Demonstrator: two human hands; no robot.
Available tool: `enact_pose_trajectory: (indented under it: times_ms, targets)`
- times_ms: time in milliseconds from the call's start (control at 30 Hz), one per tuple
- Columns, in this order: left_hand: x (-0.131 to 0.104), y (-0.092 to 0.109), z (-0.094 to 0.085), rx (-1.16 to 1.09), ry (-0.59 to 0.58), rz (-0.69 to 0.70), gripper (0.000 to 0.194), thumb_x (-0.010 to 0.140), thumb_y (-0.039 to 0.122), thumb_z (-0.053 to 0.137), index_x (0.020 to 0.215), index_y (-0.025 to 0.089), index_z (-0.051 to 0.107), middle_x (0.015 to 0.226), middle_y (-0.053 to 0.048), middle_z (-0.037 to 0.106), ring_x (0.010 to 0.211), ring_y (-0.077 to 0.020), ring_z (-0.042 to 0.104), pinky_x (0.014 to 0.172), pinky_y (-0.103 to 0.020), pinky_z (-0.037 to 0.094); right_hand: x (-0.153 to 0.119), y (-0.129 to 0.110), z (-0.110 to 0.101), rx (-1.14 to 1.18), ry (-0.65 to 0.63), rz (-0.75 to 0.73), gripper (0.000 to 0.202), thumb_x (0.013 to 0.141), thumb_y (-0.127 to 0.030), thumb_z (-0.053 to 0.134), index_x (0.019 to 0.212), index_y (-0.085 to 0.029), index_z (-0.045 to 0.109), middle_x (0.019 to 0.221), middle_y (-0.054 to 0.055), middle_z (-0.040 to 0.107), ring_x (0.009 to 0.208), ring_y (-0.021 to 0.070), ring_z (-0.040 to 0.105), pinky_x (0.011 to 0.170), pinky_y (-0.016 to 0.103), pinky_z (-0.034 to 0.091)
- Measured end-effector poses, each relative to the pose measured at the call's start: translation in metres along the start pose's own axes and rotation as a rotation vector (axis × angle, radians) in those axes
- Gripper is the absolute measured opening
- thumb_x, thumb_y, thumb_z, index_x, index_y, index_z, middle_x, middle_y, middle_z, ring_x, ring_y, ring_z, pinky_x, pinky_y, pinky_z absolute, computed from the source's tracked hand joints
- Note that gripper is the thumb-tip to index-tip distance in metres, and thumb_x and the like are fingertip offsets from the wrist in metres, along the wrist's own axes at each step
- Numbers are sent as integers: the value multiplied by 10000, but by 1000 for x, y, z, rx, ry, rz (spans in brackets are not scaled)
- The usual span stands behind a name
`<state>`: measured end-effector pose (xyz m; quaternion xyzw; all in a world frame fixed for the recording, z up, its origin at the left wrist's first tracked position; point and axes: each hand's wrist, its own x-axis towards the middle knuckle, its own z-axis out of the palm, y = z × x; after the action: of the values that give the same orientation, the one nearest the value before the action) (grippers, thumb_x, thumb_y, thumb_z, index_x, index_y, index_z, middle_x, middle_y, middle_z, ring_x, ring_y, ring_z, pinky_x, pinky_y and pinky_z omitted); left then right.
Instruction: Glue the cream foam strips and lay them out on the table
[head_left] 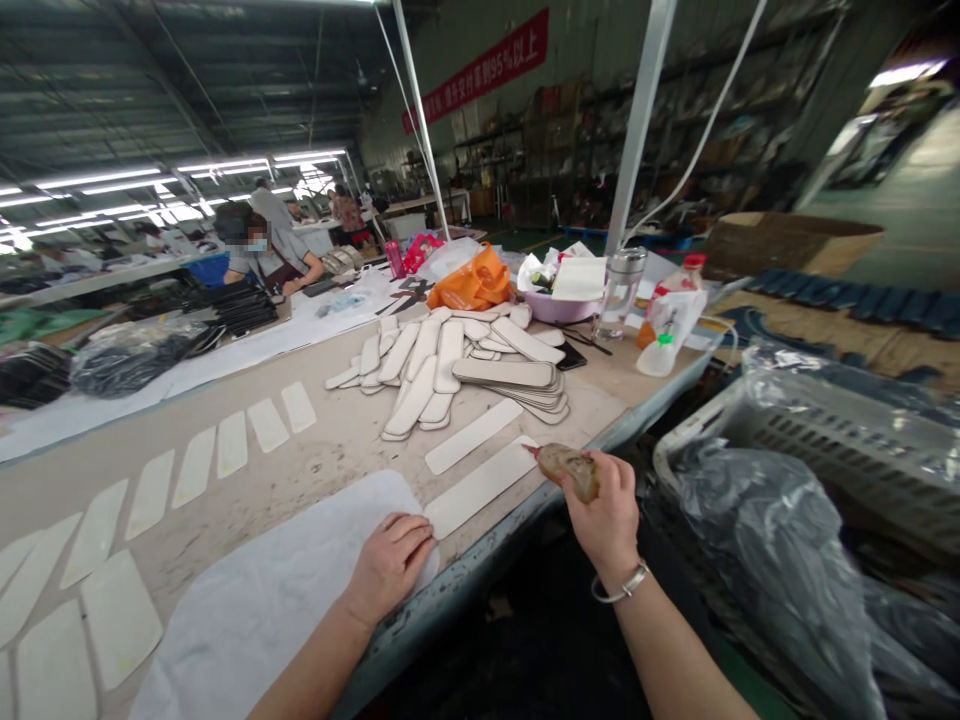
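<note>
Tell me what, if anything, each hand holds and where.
Right hand: a brownish bottle, by the end opposite its red tip. Left hand: rests by a white strip; no hold visible.

2 bare forearms (315, 645) show, 1 slim silver-coloured bangle (637, 580) ringing the right wrist (618, 572).

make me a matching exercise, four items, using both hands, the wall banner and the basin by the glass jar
Column one
1. left hand
2. right hand
3. wall banner
4. basin

Column two
A. pale purple
B. at one end of a pale strip
C. red
D. gripping a squeeze bottle

Pairs: 1-B, 2-D, 3-C, 4-A
</note>
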<state>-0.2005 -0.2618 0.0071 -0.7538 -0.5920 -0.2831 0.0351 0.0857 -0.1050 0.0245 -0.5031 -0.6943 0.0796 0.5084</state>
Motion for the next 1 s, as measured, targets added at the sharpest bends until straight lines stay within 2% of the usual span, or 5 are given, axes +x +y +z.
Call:
enact_pose_trajectory:
  times_ms: [200, 400, 633, 833, 1000]
  targets:
    - [1, 1, 0, 5, 8, -20, 152, 893, 196, 549, 982, 197, 673, 974, -65, 678, 889, -178, 608, 815, -349, 527, -1, -10, -1, 191, -8, -54, 335, 856, -370, 616, 1131, -210, 511, 1067, 99, 523, 987, 274, 533, 854, 458, 489]
    - [3, 4, -2, 20, -8, -29, 157, 899, 207, 537, 966, 195, 678, 952, -63, 682, 861, -169, 616, 801, -342, 532, -24, -38, 6, 483, -292, -101, 346, 852, -372, 639, 1134, -231, 495, 1071, 88, 542, 994, 269, 538, 870, 451, 480]
    - [5, 5, -2, 37, -11, -22, 157, 901, 205, 534, 956, 195, 680, 928, -59, 679, 845, -167, 605, 794, -344, 524, -34, -51, 18, 531, -429, -147, 350, 855, -348, 647, 1146, -236, 488, 1081, 87, 530, 1002, 257, 538, 870, 421, 494]
    - [5, 5, -2, 32, 2, -22, 149, 902, 212, 537, 940, 192, 680, 913, -63, 679, 828, -170, 607, 779, -353, 525, -34, -46, 6, 545, -463, -162, 352, 853, -343, 650, 1155, -242, 500, 1071, 82, 542, 986, 250, 555, 859, 404, 507]
    - [4, 4, -1, 11, 4, -22, 144, 896, 210, 544, 941, 194, 679, 932, -66, 679, 847, -172, 616, 789, -352, 531, -23, -26, -12, 426, -347, -144, 320, 852, -351, 642, 1128, -238, 525, 1043, 77, 557, 964, 255, 558, 843, 422, 507]
